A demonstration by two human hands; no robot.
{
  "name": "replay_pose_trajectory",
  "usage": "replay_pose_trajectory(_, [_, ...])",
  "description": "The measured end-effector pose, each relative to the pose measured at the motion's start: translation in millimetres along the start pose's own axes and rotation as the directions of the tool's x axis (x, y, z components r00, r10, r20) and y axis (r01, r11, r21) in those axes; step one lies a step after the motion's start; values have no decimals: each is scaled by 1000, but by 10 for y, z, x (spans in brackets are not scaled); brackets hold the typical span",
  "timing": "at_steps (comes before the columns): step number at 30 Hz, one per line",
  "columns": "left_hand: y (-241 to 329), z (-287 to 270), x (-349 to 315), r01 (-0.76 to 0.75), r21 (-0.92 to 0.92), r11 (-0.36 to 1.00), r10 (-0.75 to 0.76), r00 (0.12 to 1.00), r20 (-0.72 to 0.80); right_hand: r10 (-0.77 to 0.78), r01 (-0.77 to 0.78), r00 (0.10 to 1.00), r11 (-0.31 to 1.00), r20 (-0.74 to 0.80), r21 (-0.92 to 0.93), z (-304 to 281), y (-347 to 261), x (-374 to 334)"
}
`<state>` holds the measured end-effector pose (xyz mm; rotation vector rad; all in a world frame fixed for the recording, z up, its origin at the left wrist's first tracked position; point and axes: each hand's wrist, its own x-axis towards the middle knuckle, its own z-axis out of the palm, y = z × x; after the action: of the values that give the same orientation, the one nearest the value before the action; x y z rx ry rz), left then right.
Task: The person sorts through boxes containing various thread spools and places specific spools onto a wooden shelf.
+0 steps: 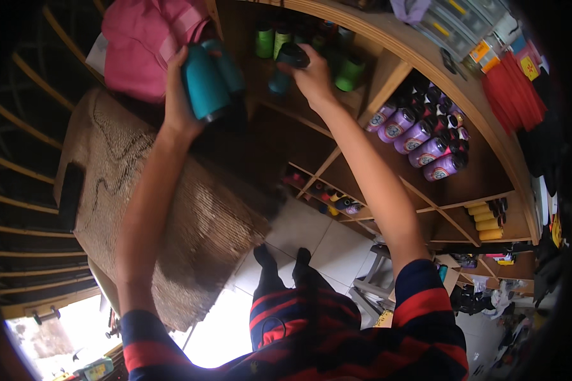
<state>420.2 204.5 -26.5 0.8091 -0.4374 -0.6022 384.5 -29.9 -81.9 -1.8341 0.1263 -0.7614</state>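
Note:
My left hand [180,105] is closed around a large teal thread spool [204,89] with a dark end. A second teal spool [227,66] sits right beside it, and I cannot make out how it is held. At the shelf compartment, my right hand [315,75] grips another teal thread spool [278,82] by its black end. Green spools [264,41] stand at the back of that compartment, and another green spool [349,74] is just to the right of my right hand.
The wooden shelf [388,79] holds purple labelled spools [419,135] at the right and yellow spools [489,219] lower down. On the left are a woven brown cover [190,222], pink cloth [143,47] and curved bars [19,225]. A grey stool [378,273] stands on the tiled floor.

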Motion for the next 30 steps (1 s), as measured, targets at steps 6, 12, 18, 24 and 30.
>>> replay_pose_trajectory(6, [0,-82,-49,53,-189,981,-65,996,-58,-137,75,980,927,-145,-369,590,423,586])
replay_pose_trajectory(12, [-14,-90,-102,59,-238,970,-68,997,-31,-190,116,975,880,-118,-460,904,693,873])
replay_pose_trajectory(18, [9,-107,-109,28,-228,973,-46,996,-73,-140,9,970,839,-201,-544,1158,632,864])
replay_pose_trajectory(24, [35,40,-168,44,-292,956,-94,983,-161,126,-195,979,817,-162,-543,1198,651,625])
replay_pose_trajectory(30, [2,-84,-140,52,-241,969,-77,992,-95,151,-241,962,859,-226,-451,1193,734,560])
